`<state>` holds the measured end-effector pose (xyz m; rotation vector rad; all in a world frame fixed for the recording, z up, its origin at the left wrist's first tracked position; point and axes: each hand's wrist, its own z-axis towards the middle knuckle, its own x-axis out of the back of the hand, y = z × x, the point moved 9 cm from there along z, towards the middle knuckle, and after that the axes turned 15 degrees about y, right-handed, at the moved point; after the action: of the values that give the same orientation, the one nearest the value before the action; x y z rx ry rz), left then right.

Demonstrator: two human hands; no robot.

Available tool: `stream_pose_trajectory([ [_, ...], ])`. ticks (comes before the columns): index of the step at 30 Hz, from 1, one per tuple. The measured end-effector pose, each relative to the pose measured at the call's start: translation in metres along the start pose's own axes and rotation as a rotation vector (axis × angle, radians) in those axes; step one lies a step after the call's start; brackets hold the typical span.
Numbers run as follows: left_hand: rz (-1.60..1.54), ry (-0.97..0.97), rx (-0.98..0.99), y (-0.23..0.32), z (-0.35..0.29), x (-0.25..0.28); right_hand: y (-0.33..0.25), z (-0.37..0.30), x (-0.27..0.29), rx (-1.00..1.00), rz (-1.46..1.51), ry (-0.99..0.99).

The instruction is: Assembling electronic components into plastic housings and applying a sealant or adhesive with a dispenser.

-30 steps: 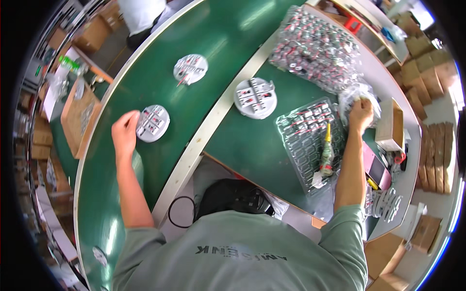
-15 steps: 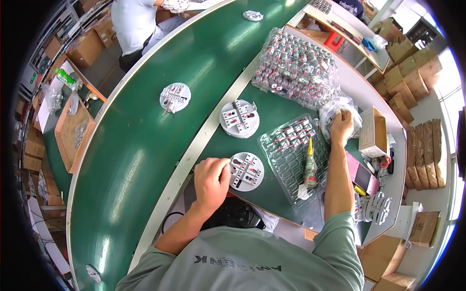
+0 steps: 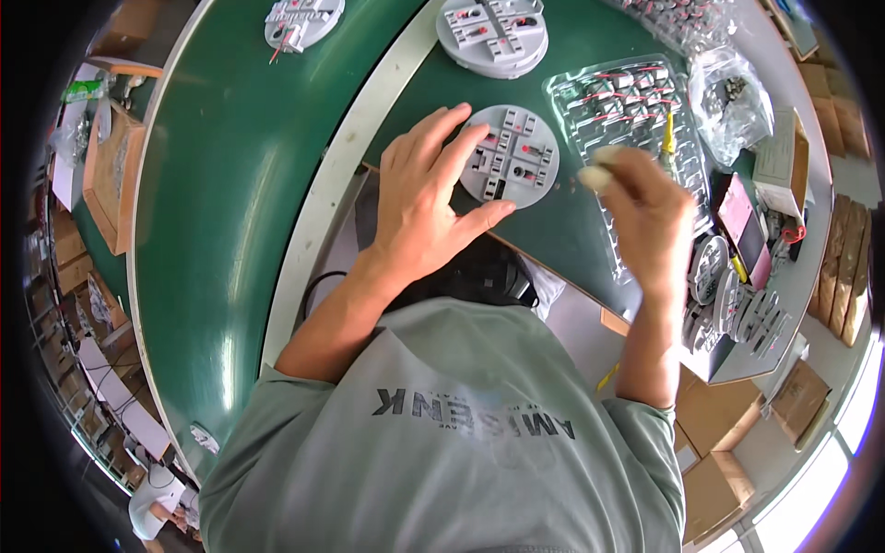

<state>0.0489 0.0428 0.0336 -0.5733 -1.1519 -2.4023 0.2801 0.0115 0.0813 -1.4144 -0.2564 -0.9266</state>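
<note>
A round grey plastic plate (image 3: 541, 175) with raised blocks, small red and black parts and slots lies on the green bench. My left hand (image 3: 415, 207) is open at its left side, fingers spread, thumb by the lower rim and index finger by the upper left. To the right, my right hand (image 3: 650, 221) is raised over a clear blister tray (image 3: 581, 115), thumb and fingers pinched together; motion blur hides what they hold, if anything. Small motors (image 3: 627, 97) with red wires fill the tray's far rows. Partly behind that hand stands a yellow-tipped tool (image 3: 668, 138).
Stacked grey plates (image 3: 493, 41) sit farther back. A plastic bag of small parts (image 3: 733, 101), an open carton (image 3: 782, 170), a pink-framed device (image 3: 745, 226) and more grey plates (image 3: 728, 295) crowd the right. Another plate (image 3: 304, 23) lies on the green belt (image 3: 249, 184) at left.
My right hand has left the plastic bag and come back toward the plate, its fingers pinched. My left hand has spread its fingers beside the plate. The whole view has shifted.
</note>
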Motion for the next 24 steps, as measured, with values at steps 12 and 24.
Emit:
stream_pose_trajectory([
  [12,0.067,-0.082,-0.051,0.0,-0.015,-0.006,-0.038,-0.019,-0.061,0.304,-0.016,-0.152],
  [24,0.056,-0.076,-0.05,0.0,-0.013,-0.007,-0.032,-0.023,-0.052,0.257,0.038,-0.066],
])
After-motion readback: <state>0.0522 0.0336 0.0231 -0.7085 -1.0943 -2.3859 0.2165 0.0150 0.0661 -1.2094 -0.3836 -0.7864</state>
